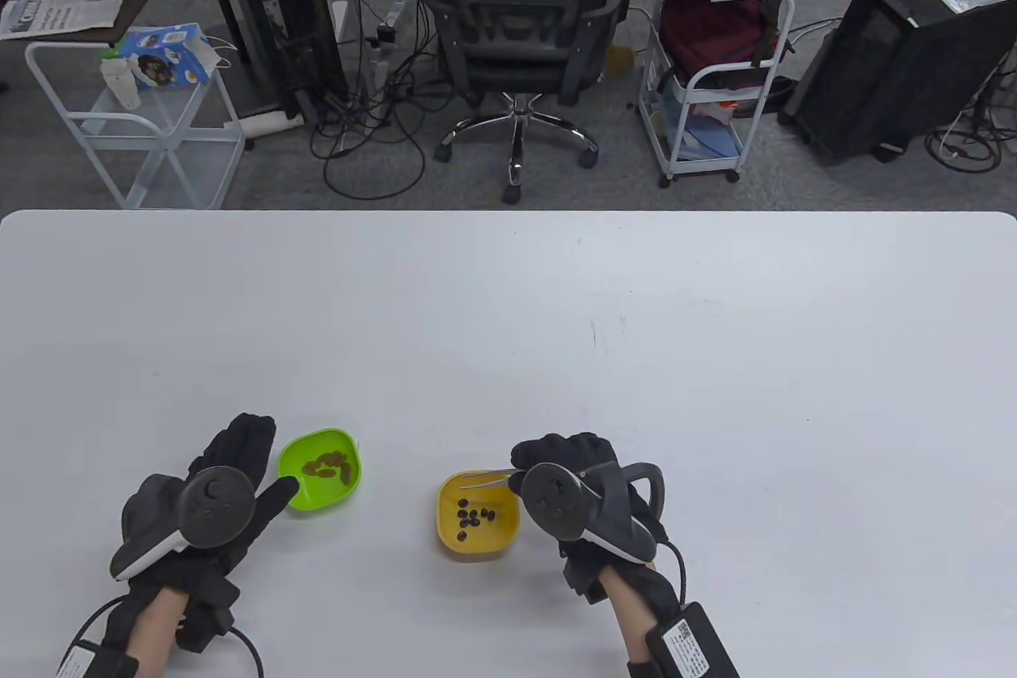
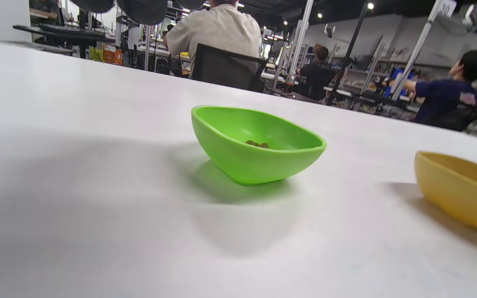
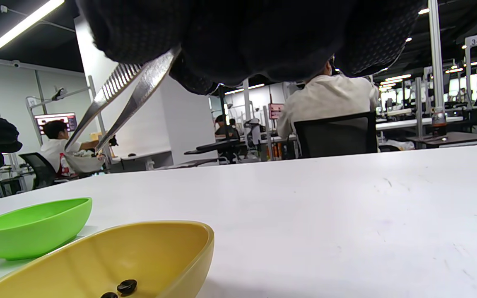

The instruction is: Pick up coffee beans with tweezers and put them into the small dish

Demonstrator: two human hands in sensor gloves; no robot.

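A green dish (image 1: 316,497) holds several brownish beans (image 1: 326,463) at the near left; its outer wall (image 2: 246,161) fills the middle of the left wrist view. To its right a yellow dish (image 1: 477,544) carries several dark coffee beans (image 1: 474,516), two of them visible close up (image 3: 126,285). My right hand (image 1: 548,463) grips metal tweezers (image 1: 485,480) over the yellow dish's far rim. In the right wrist view the tweezers (image 3: 114,99) point down-left with tips slightly apart and nothing clearly between them. My left hand (image 1: 270,459) lies flat beside the green dish, thumb against its rim.
The white table (image 1: 556,328) stretches far beyond the dishes. Past its far edge stand an office chair (image 1: 520,18), two wire carts (image 1: 143,122) and computer towers. Seated people show in the wrist views' background.
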